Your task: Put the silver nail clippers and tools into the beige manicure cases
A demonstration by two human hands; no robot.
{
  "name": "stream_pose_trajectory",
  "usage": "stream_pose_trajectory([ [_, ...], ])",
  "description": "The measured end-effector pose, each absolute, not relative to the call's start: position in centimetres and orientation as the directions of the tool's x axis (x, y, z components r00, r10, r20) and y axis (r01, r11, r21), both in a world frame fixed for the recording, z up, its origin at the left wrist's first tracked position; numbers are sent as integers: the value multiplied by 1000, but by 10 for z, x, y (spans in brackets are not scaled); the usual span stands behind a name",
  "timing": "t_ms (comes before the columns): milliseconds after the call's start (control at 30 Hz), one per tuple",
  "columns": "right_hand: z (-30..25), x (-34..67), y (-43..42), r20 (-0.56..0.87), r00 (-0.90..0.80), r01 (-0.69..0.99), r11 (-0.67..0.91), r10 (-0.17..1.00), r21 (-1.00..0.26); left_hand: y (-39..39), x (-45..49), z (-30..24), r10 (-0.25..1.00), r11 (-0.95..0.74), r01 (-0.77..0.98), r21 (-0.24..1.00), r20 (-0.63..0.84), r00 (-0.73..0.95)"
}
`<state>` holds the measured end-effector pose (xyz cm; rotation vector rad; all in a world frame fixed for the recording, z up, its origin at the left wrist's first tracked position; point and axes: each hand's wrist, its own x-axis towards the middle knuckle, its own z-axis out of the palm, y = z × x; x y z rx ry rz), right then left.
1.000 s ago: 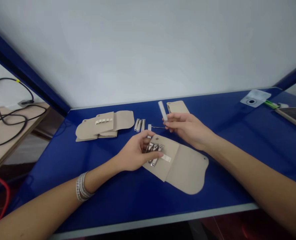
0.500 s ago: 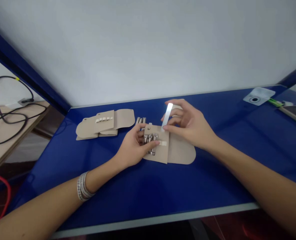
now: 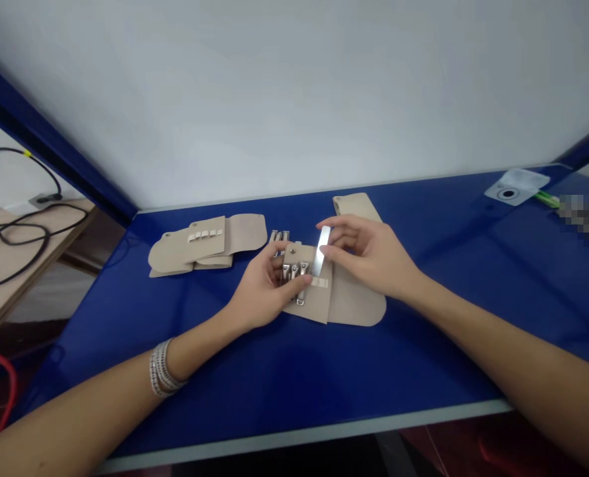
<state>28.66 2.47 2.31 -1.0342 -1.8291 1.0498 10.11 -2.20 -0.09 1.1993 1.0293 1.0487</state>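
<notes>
My left hand (image 3: pixel 262 291) grips a beige manicure case (image 3: pixel 356 301) by its left side, thumb on the front near the white elastic loops (image 3: pixel 320 283) and fingers behind. Several silver nail clippers (image 3: pixel 295 271) are held upright in the case, partly covered by that thumb. Between thumb and fingers, my right hand (image 3: pixel 376 255) pinches a flat shiny metal nail file (image 3: pixel 321 250). The file's lower end is just above the loops, in front of the case; whether it touches them I cannot tell. More clippers (image 3: pixel 279 236) show behind my left fingers.
To the left, more beige cases (image 3: pixel 185 250) lie overlapped on the blue table (image 3: pixel 284 377). Another beige flap (image 3: pixel 364 204) rises behind my right hand. A pale card with a dark circle (image 3: pixel 509 193) rests at the far right. Black cable (image 3: pixel 50 228) coils on a wooden surface at left.
My right hand has lowered the nail file, bringing its lower end down to the elastic loops. The left hand keeps its hold on the case. The view has shifted slightly.
</notes>
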Motion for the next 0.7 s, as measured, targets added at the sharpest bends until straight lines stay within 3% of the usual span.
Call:
stream_pose_trajectory([
  [300, 22, 287, 25, 134, -440, 379, 319, 888, -868, -21, 102, 1, 975, 84, -73, 994, -67, 211],
  [700, 22, 287, 26, 61, -476, 276, 215, 877, -937, -21, 101, 0, 972, 97, -75, 993, -78, 223],
])
